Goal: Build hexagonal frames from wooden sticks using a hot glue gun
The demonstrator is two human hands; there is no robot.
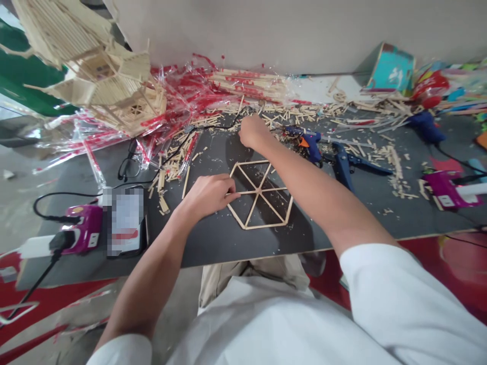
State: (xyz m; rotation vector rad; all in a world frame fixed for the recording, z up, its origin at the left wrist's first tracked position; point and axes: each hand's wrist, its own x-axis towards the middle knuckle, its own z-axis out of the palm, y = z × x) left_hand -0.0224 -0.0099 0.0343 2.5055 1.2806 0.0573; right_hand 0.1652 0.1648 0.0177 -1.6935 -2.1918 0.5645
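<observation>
**Hexagonal craft-stick frame (259, 190) under the left hand**

Frame was laid flat on the dark table (228, 243), near its front edge. A spoke was touched by the left hand (205, 196), its fingers (232, 194) curled over the stick; whether it was gripped could not be told. The right hand (253, 132), loosely curled, was held beyond, just beside a black cord (216, 126). Bare tabletop was seen around the frame, with a blue glue gun (312, 147) to the right and stick offcuts (171, 167) to the left.

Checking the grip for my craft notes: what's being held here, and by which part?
The left hand holds the hexagonal craft-stick frame by a spoke's end near its left corner; what the right hand holds, if anything, cannot be told.
</observation>
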